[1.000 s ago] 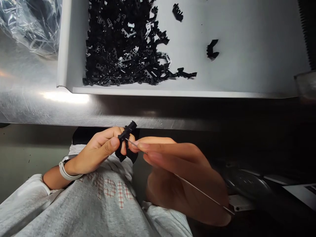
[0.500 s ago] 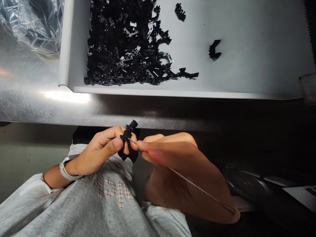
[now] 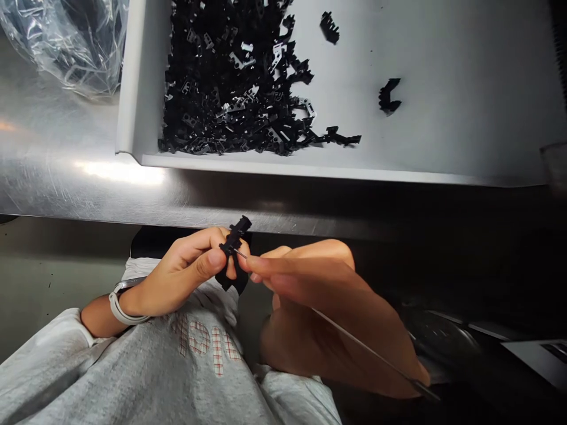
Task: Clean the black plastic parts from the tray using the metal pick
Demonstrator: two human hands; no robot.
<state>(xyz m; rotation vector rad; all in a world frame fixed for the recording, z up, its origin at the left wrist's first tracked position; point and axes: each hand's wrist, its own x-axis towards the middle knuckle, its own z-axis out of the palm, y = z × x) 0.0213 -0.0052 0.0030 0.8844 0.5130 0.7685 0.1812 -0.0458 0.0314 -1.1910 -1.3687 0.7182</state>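
My left hand pinches a small black plastic part between thumb and fingers, just below the edge of the steel table. My right hand is closed on a long thin metal rod. The rod's tip touches the black part at the left fingers. The rod runs back under my right palm toward the lower right. A white band circles my left wrist. Both hands hover over my lap in a grey shirt.
A white tray on the steel table holds a heap of several black plastic parts, with loose ones to the right. A clear plastic bag lies at the upper left. Dark objects sit at the lower right.
The hands have stayed together with the rod tip at the black part. My right hand has curled and pushed slightly toward the left hand. The view has shifted a little.
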